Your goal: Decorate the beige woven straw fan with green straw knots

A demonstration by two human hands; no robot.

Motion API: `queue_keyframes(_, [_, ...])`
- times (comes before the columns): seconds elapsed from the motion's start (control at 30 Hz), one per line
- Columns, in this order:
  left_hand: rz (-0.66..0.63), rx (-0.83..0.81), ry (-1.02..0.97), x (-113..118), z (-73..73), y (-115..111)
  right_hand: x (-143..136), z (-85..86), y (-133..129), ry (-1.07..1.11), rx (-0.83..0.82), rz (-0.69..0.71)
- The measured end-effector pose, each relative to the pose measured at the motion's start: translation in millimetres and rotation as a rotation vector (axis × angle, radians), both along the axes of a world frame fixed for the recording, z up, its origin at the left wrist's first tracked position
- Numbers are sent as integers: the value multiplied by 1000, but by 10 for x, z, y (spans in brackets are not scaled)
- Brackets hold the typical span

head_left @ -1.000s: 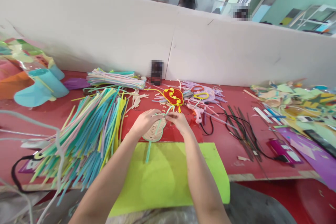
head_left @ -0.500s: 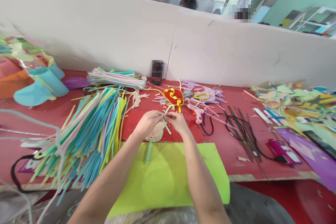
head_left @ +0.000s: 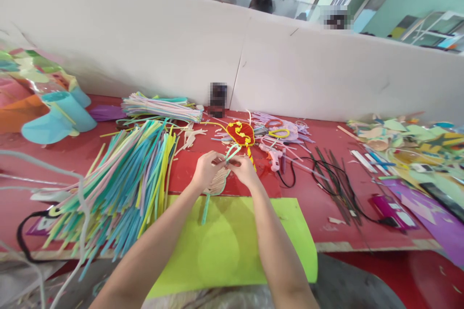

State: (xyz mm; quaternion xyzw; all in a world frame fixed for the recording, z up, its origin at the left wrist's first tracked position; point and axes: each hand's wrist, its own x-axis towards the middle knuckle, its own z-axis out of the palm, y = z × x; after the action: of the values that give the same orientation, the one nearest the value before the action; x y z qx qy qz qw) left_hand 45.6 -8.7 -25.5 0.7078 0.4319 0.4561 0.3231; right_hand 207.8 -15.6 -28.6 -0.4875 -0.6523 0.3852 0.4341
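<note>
At a red worktop [head_left: 308, 212], the grip of your left hand [head_left: 209, 170] and that of your right hand [head_left: 243, 170] were both pinched on a green strip [head_left: 234, 151] at the far end of a pale piece [head_left: 217, 184], partly hidden by your left hand. A red-and-yellow piece [head_left: 240, 133] lay just beyond, a glue gun [head_left: 274, 157] to the right, loose strips [head_left: 119, 188] to the left.
</note>
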Motion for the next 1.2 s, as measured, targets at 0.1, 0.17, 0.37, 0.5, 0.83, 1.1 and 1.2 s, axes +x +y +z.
queue_keyframes(0.1, [56, -84, -72, 26, -21, 5, -14, 1, -18, -7, 0, 7])
queue_keyframes(0.17, [84, -114, -112, 36, -30, 3, -27, 5, -34, -8, -14, 5])
queue_keyframes(0.37, [46, -169, -238, 57, -70, 22, -72, 31, -60, 65, -63, -1])
queue_keyframes(0.5, [-20, -221, -314, 49, -75, 65, -73, 46, -47, 242, -157, -10])
queue_keyframes(0.83, [-109, -272, -293, 15, -87, 100, -55, 62, -41, 299, -162, -61])
queue_keyframes(1.1, [-89, -255, -249, 5, -128, 128, -27, 60, -41, 217, -139, -62])
queue_keyframes(1.2, [-38, -216, -193, 10, -79, 95, -22, 63, -43, 227, -161, -39])
